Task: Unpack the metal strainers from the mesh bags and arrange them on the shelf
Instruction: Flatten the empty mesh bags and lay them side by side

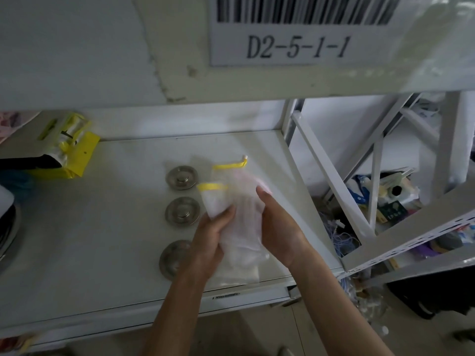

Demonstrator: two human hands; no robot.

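Note:
Three round metal strainers lie in a column on the white shelf: the far one, the middle one and the near one, which my left wrist partly covers. My left hand grips a white mesh bag with a yellow band at its top. My right hand presses flat on a pile of white mesh bags beside it. Another yellow-banded bag lies behind. I cannot tell whether the held bag has a strainer inside.
A yellow packet sits at the shelf's back left, and a dark round object at the left edge. An upper shelf beam with a barcode label hangs overhead. White diagonal braces and cluttered goods stand to the right.

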